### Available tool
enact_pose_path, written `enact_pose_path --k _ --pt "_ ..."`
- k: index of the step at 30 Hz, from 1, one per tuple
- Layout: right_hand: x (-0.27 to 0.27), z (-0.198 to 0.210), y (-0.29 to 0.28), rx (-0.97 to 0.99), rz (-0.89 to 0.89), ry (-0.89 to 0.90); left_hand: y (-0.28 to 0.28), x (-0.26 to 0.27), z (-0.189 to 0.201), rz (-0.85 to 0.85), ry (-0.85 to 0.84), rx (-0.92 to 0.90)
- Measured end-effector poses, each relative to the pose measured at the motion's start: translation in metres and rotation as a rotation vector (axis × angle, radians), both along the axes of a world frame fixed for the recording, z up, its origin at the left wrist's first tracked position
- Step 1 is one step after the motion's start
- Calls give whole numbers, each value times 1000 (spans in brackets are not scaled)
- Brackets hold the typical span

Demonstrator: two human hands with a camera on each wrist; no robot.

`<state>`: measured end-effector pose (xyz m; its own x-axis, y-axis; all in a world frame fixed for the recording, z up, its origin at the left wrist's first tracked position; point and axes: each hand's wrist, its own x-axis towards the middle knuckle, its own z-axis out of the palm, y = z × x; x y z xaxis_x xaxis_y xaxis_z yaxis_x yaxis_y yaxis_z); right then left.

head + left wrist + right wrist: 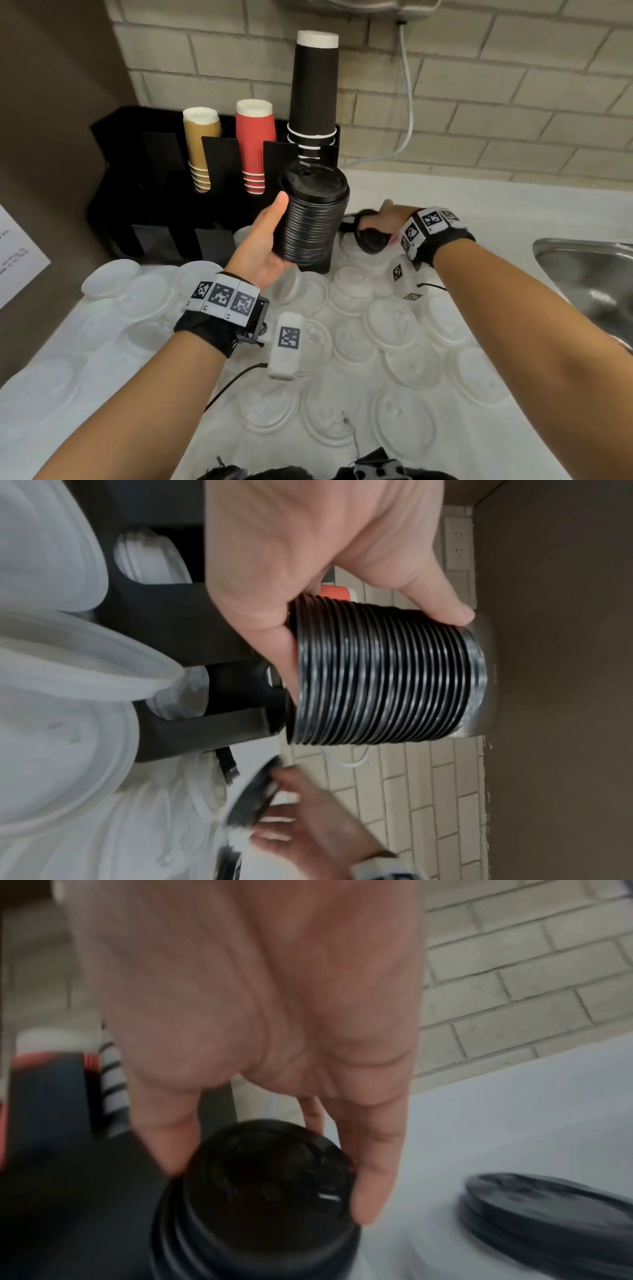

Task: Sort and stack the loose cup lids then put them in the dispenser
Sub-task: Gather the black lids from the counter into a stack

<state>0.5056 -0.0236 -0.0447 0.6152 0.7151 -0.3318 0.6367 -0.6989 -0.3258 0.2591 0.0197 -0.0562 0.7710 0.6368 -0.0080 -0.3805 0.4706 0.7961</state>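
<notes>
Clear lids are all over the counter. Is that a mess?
Yes. The clear lids lie scattered and overlapping across the counter, not stacked. The black lids look tidy, stacked in the left hand.

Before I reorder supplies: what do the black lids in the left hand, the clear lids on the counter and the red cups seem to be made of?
Black lid stack: looks like thin moulded plastic, semi-gloss, its rims catching light in the left wrist view. Clear lids: translucent plastic, probably thin, the counter showing through. Red cups: likely ribbed paper, matte, with white rims.
</notes>
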Motion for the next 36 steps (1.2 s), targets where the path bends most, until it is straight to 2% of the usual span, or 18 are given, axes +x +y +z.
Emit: enact_pose_path --k 4,7,11,14,18,24,36 --pt "-13 45 -23 500 -13 483 -10 3 -3 14 26 8" --pt "-35 77 -47 664 147 576 -18 5 -4 59 108 -48" --pt "-56 99 -70 599 374 460 -31 8 -3 39 168 -44" --pt "-66 104 -77 519 459 365 -38 8 -3 56 188 -33" --pt "-77 105 -82 494 494 223 -43 7 -3 64 196 -12" --pt "-85 104 -87 487 535 129 -50 5 1 90 215 -22" --pt "-89 108 -93 475 580 55 -55 5 2 63 181 -45"
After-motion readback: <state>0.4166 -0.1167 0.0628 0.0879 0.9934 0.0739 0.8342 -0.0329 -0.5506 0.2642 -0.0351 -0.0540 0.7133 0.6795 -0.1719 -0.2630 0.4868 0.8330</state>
